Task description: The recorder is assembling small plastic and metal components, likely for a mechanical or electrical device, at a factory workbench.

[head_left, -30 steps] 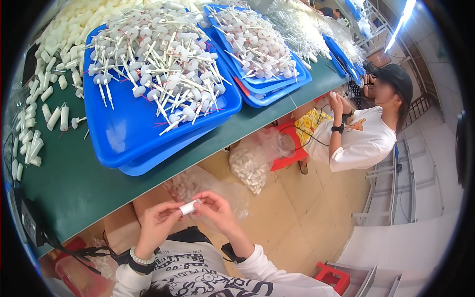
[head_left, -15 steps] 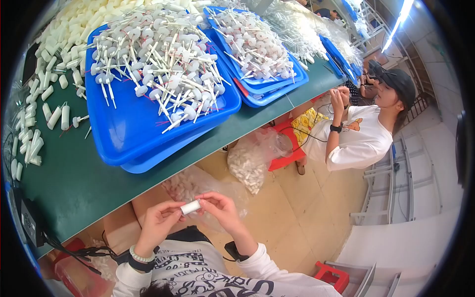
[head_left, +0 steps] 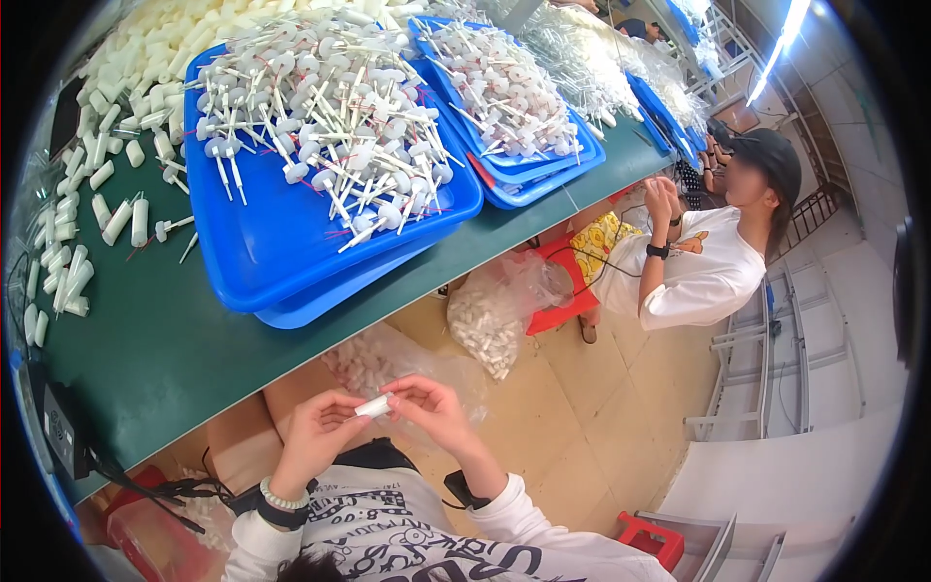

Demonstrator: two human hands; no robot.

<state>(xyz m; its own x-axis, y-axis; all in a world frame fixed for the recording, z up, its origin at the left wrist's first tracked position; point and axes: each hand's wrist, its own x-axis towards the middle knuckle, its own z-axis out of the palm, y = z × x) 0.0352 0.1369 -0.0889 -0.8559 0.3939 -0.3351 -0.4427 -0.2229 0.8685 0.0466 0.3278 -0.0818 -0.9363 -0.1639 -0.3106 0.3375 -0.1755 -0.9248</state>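
Observation:
Over my lap, in front of the table edge, a small white cylinder [head_left: 373, 406] is held between both hands. My left hand [head_left: 325, 427] pinches its left end, and my right hand [head_left: 427, 412] grips the right end with bent fingers. The cylinder lies slightly tilted, its right end higher in the picture. Its ends are partly covered by fingertips. Below the hands sits a clear bag of white pieces [head_left: 364, 357], close to the table's edge.
A blue tray [head_left: 257, 262] heaped with white stemmed parts and thin red wires stands on the green table [head_left: 136, 378]. More stacked blue trays [head_left: 524, 194] are to its right. Loose white cylinders [head_left: 116, 223] lie at left. A co-worker [head_left: 713, 257] sits at right, beside another bag [head_left: 485, 325].
The cylinder has turned a little in my fingers and shows a narrower side. The near-left tray and loose cylinders appear slightly further right in the view.

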